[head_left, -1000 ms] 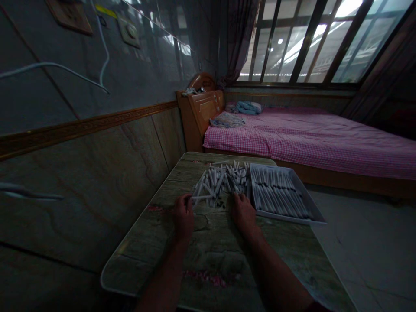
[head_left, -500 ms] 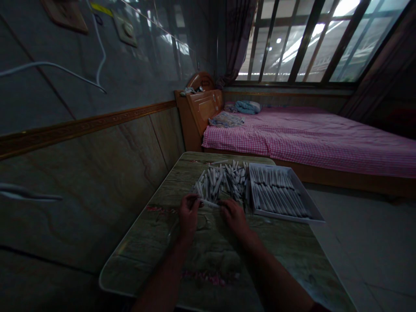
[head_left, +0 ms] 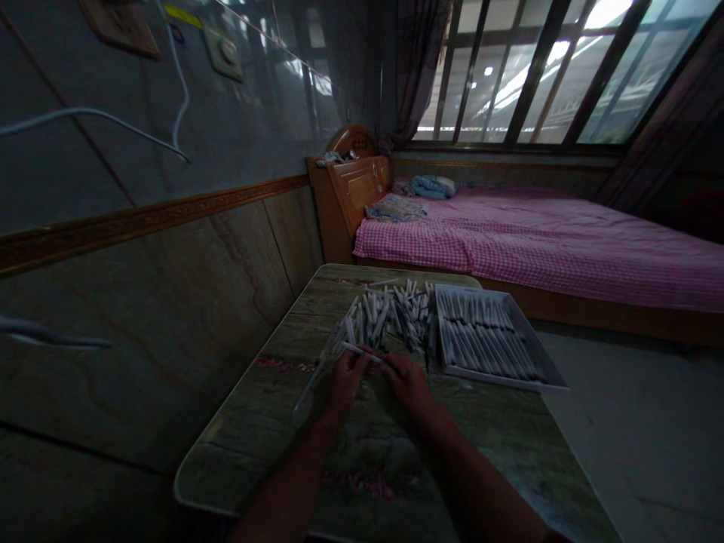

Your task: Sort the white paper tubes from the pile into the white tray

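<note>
A slim white pen (head_left: 353, 348) lies across the fingertips of both my hands, just over the table. My left hand (head_left: 345, 379) pinches it along its middle. Closed on its right end is my right hand (head_left: 409, 383), with the fingertips of the two hands close together. Beyond them a loose pile of similar white pens (head_left: 370, 313) with dark parts is heaped on the table. To the right of the pile stands a shallow white box (head_left: 537, 347) where many such pens lie side by side in two rows.
The wood-patterned table (head_left: 254, 445) has a pale rounded edge and stands along a tiled wall (head_left: 226, 279). Something clear and thin (head_left: 305, 392) lies left of my left hand. Behind the table is a bed (head_left: 509, 226) with a pink checked sheet. White cables (head_left: 102, 117) hang at left.
My left hand has slid right along the pen towards my right hand, so the pen's left end now sticks out past its fingers. The right hand has barely moved.
</note>
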`<action>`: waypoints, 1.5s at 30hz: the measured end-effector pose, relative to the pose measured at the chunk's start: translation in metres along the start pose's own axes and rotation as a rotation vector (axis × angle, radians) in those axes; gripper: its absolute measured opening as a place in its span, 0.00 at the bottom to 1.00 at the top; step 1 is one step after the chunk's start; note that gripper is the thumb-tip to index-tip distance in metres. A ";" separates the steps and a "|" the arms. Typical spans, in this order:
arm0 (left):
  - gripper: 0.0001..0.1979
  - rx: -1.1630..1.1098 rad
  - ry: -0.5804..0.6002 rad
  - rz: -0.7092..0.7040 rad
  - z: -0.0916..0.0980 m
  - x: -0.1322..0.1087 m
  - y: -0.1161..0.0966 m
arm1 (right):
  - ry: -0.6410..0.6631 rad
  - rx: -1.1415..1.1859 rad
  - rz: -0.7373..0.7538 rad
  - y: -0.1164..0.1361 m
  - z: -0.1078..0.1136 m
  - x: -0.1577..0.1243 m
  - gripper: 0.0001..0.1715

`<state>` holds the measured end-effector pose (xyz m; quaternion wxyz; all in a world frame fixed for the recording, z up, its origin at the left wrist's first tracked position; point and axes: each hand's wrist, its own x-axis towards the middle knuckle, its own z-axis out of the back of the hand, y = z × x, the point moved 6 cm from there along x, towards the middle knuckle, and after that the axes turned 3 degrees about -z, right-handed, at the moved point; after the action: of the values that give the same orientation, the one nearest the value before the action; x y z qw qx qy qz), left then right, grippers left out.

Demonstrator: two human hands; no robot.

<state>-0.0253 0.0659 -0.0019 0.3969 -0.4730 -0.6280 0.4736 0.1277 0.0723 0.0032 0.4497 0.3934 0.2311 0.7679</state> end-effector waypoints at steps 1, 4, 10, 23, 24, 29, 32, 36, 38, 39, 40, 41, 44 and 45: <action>0.20 -0.017 -0.028 0.006 0.002 0.000 0.001 | -0.027 -0.068 -0.028 0.000 0.005 0.001 0.16; 0.20 -0.058 -0.115 0.030 0.010 0.001 0.006 | -0.089 -0.324 -0.153 -0.003 0.023 0.007 0.20; 0.21 -0.118 -0.163 0.081 0.019 0.006 0.014 | 0.053 -0.689 -0.351 -0.014 0.035 0.015 0.19; 0.22 -0.278 -0.048 0.154 0.011 0.004 0.016 | -0.202 -0.621 -0.093 -0.012 0.039 0.009 0.12; 0.22 -0.308 -0.001 0.182 0.007 0.002 0.016 | -0.209 -0.603 -0.106 -0.011 0.040 0.008 0.12; 0.19 -0.349 0.207 0.277 -0.010 -0.009 0.017 | -0.162 -0.519 -0.218 -0.013 0.039 0.004 0.15; 0.19 -0.320 0.187 0.252 -0.009 -0.006 0.021 | -0.237 -0.453 -0.225 -0.017 0.043 0.003 0.17; 0.16 -0.342 0.096 0.233 -0.001 0.002 0.027 | -0.395 -0.262 -0.224 -0.026 0.053 0.001 0.18; 0.14 -0.375 0.059 0.236 0.002 0.005 0.028 | -0.390 -0.168 -0.171 -0.025 0.051 0.001 0.17; 0.13 -0.394 0.046 0.239 0.004 0.006 0.028 | -0.364 -0.129 -0.141 -0.023 0.049 0.001 0.17; 0.12 -0.416 0.033 0.245 0.004 0.006 0.027 | -0.330 -0.096 -0.116 -0.020 0.046 0.001 0.17; 0.12 -0.439 0.017 0.251 0.005 0.006 0.026 | -0.291 -0.069 -0.096 -0.017 0.043 0.001 0.16; 0.11 -0.507 -0.043 0.265 0.007 0.006 0.024 | -0.191 -0.029 -0.051 -0.007 0.033 -0.001 0.15; 0.11 -0.520 -0.066 0.266 0.008 0.006 0.024 | -0.172 -0.025 -0.039 -0.005 0.031 -0.001 0.15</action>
<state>-0.0292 0.0721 -0.0266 0.1762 -0.6212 -0.6735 0.3597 0.1557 0.0734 0.0176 0.4875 0.4475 0.1894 0.7254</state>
